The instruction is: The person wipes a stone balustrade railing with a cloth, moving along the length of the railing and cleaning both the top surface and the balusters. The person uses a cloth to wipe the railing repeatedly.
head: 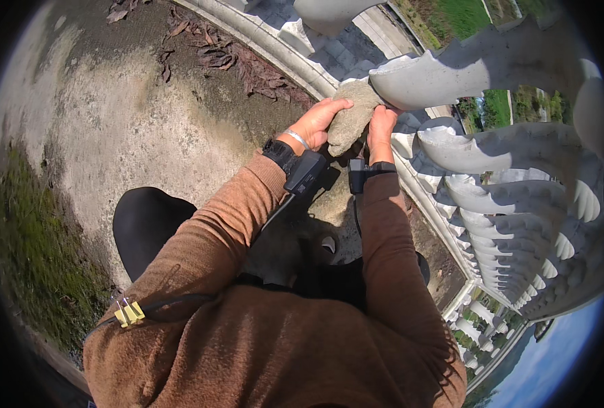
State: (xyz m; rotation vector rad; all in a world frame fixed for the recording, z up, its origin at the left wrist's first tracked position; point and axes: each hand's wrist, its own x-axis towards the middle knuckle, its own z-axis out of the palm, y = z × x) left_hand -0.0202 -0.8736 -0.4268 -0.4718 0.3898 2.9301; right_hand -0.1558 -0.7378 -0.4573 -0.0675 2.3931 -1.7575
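A rough grey-brown stone (352,116) is held up beside the foot of a white concrete baluster (419,81). My left hand (316,125) grips its left side, the thumb lying on the upper face. My right hand (382,125) is at the stone's right edge, close to the baluster; its fingertips are partly hidden, and how firmly they hold cannot be seen. Dark shadow lies under the stone, with what look like dry leaves in it. Both wrists carry black strapped devices, the left device (306,172) and the right device (357,176).
A row of balusters (506,196) runs along the right on a raised concrete kerb (281,53). Brown dead leaves (261,74) lie against the kerb. The concrete floor (144,122) is stained, with green moss (36,245) at left. A cable with a yellow binder clip (129,314) crosses my sleeve.
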